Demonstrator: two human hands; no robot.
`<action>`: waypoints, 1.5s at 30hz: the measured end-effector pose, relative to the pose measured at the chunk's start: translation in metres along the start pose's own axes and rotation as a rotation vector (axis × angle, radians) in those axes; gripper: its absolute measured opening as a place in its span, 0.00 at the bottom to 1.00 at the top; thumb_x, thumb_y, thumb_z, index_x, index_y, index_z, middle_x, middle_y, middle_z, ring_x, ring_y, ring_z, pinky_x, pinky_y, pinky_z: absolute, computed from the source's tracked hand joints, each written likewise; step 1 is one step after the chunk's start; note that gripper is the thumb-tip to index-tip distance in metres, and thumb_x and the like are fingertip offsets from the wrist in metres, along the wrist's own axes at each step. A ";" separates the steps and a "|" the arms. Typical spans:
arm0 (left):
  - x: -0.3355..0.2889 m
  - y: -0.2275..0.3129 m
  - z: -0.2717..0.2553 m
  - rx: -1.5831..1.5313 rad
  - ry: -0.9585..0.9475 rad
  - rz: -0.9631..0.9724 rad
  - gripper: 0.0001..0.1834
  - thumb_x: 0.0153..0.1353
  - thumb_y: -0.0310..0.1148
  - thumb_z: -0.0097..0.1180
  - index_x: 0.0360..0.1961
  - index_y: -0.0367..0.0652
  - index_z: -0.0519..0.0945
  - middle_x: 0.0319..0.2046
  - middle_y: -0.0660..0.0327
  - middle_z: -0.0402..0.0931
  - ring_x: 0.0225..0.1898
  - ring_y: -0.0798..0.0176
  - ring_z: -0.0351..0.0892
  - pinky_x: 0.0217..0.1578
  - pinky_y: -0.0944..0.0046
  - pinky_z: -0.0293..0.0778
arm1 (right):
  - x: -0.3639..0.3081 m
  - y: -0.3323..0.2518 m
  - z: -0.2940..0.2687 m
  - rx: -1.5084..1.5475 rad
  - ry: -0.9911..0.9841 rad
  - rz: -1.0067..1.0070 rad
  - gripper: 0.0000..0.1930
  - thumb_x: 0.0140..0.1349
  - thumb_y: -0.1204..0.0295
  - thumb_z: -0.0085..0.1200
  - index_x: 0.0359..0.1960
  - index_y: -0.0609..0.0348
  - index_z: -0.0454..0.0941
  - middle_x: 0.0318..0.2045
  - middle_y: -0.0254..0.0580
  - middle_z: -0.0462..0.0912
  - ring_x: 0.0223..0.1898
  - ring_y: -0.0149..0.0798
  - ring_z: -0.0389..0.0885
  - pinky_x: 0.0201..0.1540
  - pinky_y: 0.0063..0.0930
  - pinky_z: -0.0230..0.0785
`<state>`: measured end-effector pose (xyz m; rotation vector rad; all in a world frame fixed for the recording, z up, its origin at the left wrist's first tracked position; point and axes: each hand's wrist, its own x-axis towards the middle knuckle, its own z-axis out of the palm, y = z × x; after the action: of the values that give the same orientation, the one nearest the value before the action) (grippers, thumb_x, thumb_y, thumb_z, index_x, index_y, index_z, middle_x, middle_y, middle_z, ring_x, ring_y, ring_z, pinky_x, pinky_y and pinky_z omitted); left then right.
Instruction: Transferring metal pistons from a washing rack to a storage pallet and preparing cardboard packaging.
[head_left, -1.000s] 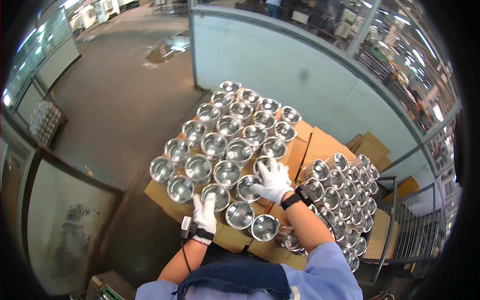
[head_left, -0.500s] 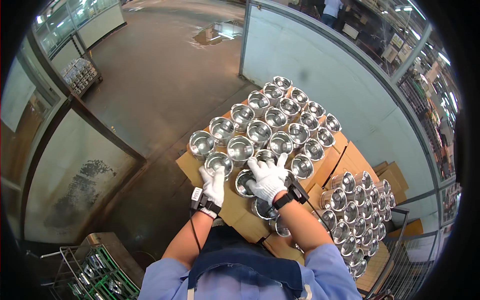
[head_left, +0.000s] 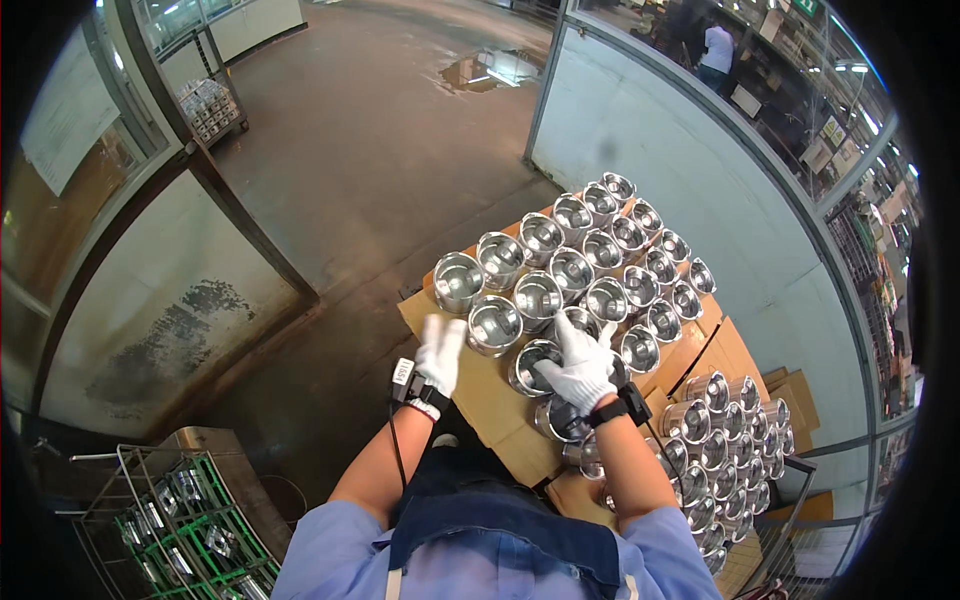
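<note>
Shiny cup-shaped metal parts [head_left: 538,296] stand in close rows, open ends up, on a brown cardboard sheet [head_left: 428,318]. My left hand [head_left: 437,357], in a white knit glove, is open just left of the near-left cup [head_left: 494,325], its fingers pointing up and slightly smeared. The gloved right hand [head_left: 583,365] lies open over the nearer cups. Its thumb reaches across the rim of one cup [head_left: 528,372], and the spread fingers lie over others behind. What lies under that palm is hidden. Each wrist wears a black strap with a small device and cable.
More metal cups [head_left: 690,420] stand packed on the right, beside a metal cart frame [head_left: 800,480]. A wire rack [head_left: 190,520] with green dividers and metal parts is at lower left. Pale partition panels [head_left: 690,160] border the right; a loaded trolley [head_left: 208,108] stands far left.
The whole view has shifted, putting the cups farther right and slightly lower. My left hand has come off the near-left cup to its left. The right hand stays over the cups, fingers still spread.
</note>
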<state>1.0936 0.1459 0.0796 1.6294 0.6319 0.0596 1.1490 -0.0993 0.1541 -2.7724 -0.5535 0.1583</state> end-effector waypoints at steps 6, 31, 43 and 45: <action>0.042 0.010 0.023 -0.160 -0.042 0.051 0.56 0.72 0.61 0.50 0.81 0.35 0.35 0.79 0.41 0.48 0.76 0.46 0.60 0.70 0.56 0.64 | -0.053 0.015 -0.020 0.233 0.284 -0.090 0.43 0.52 0.62 0.72 0.70 0.64 0.67 0.51 0.50 0.81 0.54 0.56 0.79 0.69 0.64 0.56; -0.111 -0.024 0.022 0.270 -0.497 0.411 0.54 0.67 0.50 0.66 0.81 0.36 0.46 0.78 0.38 0.48 0.75 0.39 0.61 0.73 0.50 0.62 | -0.180 0.006 -0.024 -0.131 0.076 0.283 0.43 0.40 0.57 0.71 0.63 0.55 0.72 0.46 0.45 0.79 0.53 0.50 0.80 0.73 0.71 0.45; -0.138 -0.019 0.028 0.353 -0.612 0.406 0.52 0.66 0.51 0.66 0.79 0.34 0.53 0.76 0.36 0.53 0.73 0.39 0.64 0.71 0.51 0.65 | -0.183 -0.009 -0.019 -0.139 0.010 0.561 0.49 0.38 0.43 0.74 0.61 0.57 0.71 0.48 0.50 0.80 0.54 0.54 0.77 0.74 0.59 0.46; -0.149 -0.021 0.023 0.388 -0.564 0.367 0.52 0.67 0.52 0.66 0.79 0.34 0.53 0.76 0.36 0.54 0.74 0.38 0.63 0.72 0.51 0.64 | -0.188 -0.014 -0.022 -0.132 0.094 0.468 0.53 0.38 0.42 0.74 0.64 0.60 0.70 0.49 0.51 0.79 0.54 0.56 0.77 0.74 0.63 0.44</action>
<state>0.9697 0.0615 0.1037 2.0041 -0.1018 -0.2623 0.9748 -0.1668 0.1881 -2.9720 0.1204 0.0946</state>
